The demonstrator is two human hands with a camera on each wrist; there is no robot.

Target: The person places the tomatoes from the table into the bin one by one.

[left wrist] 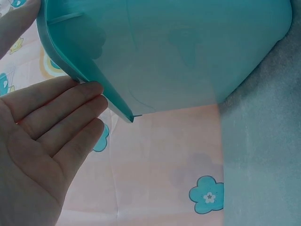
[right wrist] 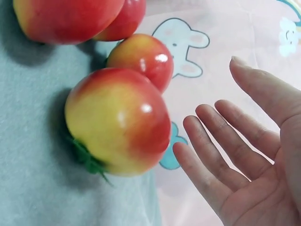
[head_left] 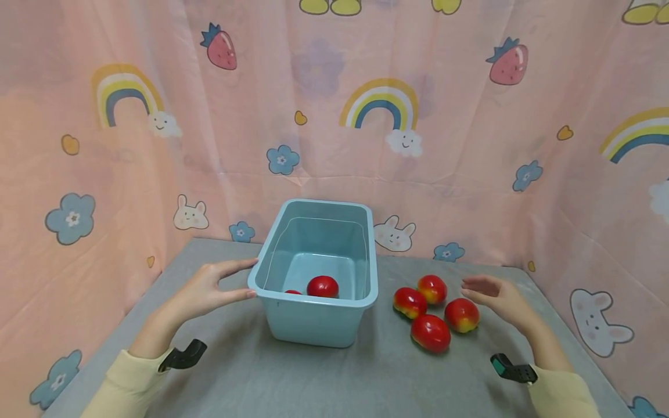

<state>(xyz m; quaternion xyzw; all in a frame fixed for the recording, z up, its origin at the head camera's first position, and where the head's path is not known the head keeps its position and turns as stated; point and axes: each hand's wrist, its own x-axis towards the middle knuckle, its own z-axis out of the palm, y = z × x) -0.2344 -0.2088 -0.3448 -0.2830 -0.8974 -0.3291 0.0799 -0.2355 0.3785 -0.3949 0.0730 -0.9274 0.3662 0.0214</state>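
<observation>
In these views I can read no text, label, brand or number, neither on the light-blue plastic bin (head_left: pixel 316 322) nor on the pink patterned cloth curtain (head_left: pixel 460 194); the black wrist straps (head_left: pixel 184 355) appear perhaps too small for judging.

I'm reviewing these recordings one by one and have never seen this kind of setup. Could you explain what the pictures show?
There is no robot here: a person works with two bare hands. The wide picture comes from a camera on the head, looking forward and down; the other two come from cameras worn on the left and right wrists. On the gray surface stands a blue bin, with four red fruits to its right. Two more fruits show inside, one mostly hidden. The left hand touches the bin's side with its fingers. The right hand is near the loose fruits but holds nothing. Behind hangs a pink printed cloth.
</observation>
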